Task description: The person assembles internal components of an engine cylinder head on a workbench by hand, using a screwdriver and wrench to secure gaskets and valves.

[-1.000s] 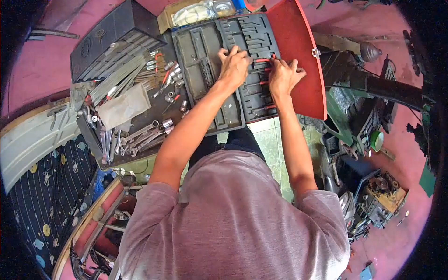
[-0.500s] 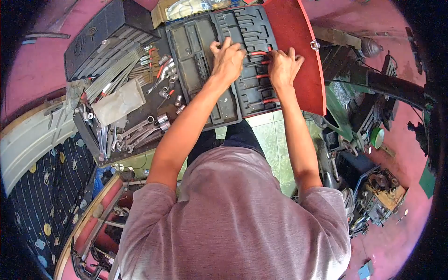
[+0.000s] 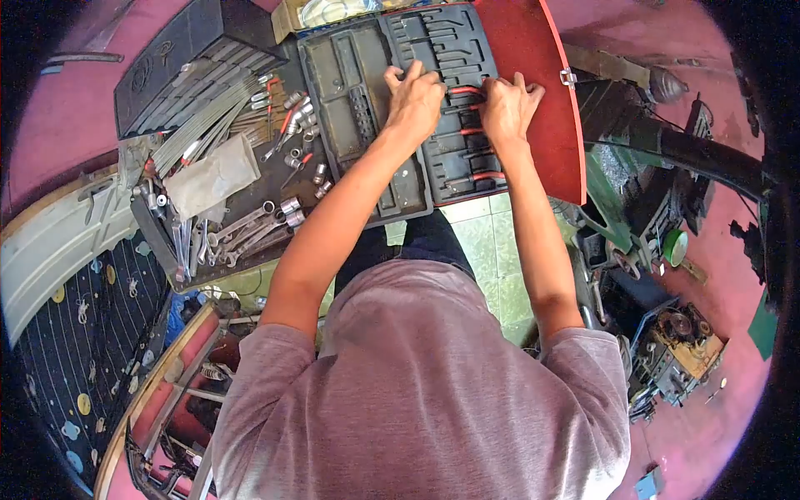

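Note:
A dark moulded tool tray point(image 3: 333, 75) lies in an open case with a red lid point(image 3: 529, 50). Several red-handled tools, one a pair of pliers point(image 3: 477, 177), sit in its right half beside slots holding dark hex keys point(image 3: 454, 57). My left hand point(image 3: 417, 102) is over the middle of the tray, fingers curled at the left end of a red-handled tool point(image 3: 463, 89). At the other end of that tool, my right hand point(image 3: 508, 108) has its fingers bent down near the lid's edge. The fingertips of both hands are partly hidden, so their grip is unclear.
Left of the case, a dark table point(image 3: 267, 179) bears sockets point(image 3: 296, 218), wrenches point(image 3: 242, 237), a beige packet point(image 3: 212, 177) and thin rods. A dark box point(image 3: 187, 67) stands at the upper left. Metal parts point(image 3: 675, 342) lie at the right.
Both hands remain at the same red-handled tool, with small shifts of the fingers. The case and table appear slightly shifted in view.

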Available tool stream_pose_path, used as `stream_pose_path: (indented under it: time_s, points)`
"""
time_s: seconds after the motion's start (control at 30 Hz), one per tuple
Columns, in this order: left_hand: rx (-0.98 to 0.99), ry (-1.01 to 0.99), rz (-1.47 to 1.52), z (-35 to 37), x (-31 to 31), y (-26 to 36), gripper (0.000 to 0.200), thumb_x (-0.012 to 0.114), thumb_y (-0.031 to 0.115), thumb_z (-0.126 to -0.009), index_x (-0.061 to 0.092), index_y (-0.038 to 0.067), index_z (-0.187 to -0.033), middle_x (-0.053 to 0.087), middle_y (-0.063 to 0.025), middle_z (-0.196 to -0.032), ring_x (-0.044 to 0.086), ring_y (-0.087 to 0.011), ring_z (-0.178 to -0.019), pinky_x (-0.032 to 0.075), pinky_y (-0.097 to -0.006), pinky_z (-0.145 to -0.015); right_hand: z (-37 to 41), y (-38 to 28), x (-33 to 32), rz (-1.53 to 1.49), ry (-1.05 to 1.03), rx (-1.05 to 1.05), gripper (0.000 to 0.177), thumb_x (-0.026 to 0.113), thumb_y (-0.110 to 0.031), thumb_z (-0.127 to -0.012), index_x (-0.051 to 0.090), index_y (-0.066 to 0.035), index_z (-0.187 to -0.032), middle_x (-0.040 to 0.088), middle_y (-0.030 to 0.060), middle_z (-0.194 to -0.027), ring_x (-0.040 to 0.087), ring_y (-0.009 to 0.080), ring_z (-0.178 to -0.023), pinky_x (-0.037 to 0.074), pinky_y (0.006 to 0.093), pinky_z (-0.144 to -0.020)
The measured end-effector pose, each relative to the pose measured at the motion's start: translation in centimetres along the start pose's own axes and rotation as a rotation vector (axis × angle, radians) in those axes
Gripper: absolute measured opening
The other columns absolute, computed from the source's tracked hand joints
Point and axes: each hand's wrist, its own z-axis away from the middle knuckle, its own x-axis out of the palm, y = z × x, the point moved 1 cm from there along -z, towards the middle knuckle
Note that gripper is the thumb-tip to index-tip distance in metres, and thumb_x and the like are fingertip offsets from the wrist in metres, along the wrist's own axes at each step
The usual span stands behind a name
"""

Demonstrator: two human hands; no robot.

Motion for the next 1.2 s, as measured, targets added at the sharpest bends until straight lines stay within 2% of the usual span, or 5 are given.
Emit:
stream_pose_path:
  time_s: [0.37, 0.43, 0.5, 0.57, 1.2]
  points:
    - [0.056, 0.021, -0.072, 0.3, -0.7, -0.1, 0.021, 0.064, -0.003, -0.076, 0.077, 0.01, -0.084, 0.067, -0.004, -0.092, 0.057, -0.0268, -0.107, 0.034, -0.0577, -0.093, -0.2, 0.2, 0.5, 0.147, -0.038, -0.044, 0.024, 0.072, -0.009, -0.07, 0.079, -0.015, -0.092, 0.076, 0.0079, -0.085, 0.066, 0.0304, -0.099, 0.041, 0.0491, -0.08]
    - [0.023, -0.021, -0.045, 0.9, -2.3, -0.5, 0.02, 0.065, 0.0, -0.078, 0.078, 0.012, -0.087, 0.068, -0.0021, -0.094, 0.057, -0.0259, -0.106, 0.034, -0.0572, -0.092, 0.1, -1.6, -2.0, -0.004, 0.051, -0.061, 0.006, 0.07, -0.007, -0.068, 0.073, -0.012, -0.07, 0.073, 0.011, -0.075, 0.063, 0.0325, -0.093, 0.037, 0.0506, -0.081]
    - [-0.028, 0.05, 0.023, 2.3, -4.0, -0.9, 0.017, 0.069, 0.006, -0.08, 0.079, 0.014, -0.09, 0.069, -0.0002, -0.095, 0.057, -0.0248, -0.104, 0.034, -0.0567, -0.092, 0.4, -3.4, -2.8, -0.015, 0.109, -0.123, 0.005, 0.07, -0.01, -0.07, 0.073, -0.013, -0.072, 0.073, 0.0086, -0.076, 0.062, 0.0311, -0.091, 0.036, 0.0489, -0.08]
    - [-0.047, 0.153, 0.034, 4.3, -5.5, -1.8, 0.016, 0.072, 0.009, -0.08, 0.079, 0.014, -0.093, 0.068, 0.0004, -0.094, 0.057, -0.0237, -0.104, 0.033, -0.0557, -0.092, 0.6, -6.3, -4.3, -0.134, 0.132, -0.242, 0.018, 0.075, -0.016, -0.075, 0.08, -0.019, -0.092, 0.077, 0.0026, -0.088, 0.063, 0.0285, -0.096, 0.039, 0.0483, -0.083]
    - [-0.545, 0.083, -0.121, 24.2, -12.3, -11.2, 0.018, 0.074, 0.01, -0.081, 0.081, 0.019, -0.096, 0.07, 0.0048, -0.092, 0.058, -0.0213, -0.103, 0.029, -0.0516, -0.095, 6.7, -26.2, 1.1, -0.393, -0.262, -0.76, 0.015, 0.07, -0.019, -0.083, 0.077, -0.016, -0.096, 0.074, 0.0014, -0.09, 0.057, 0.0279, -0.11, 0.04, 0.0535, -0.085]
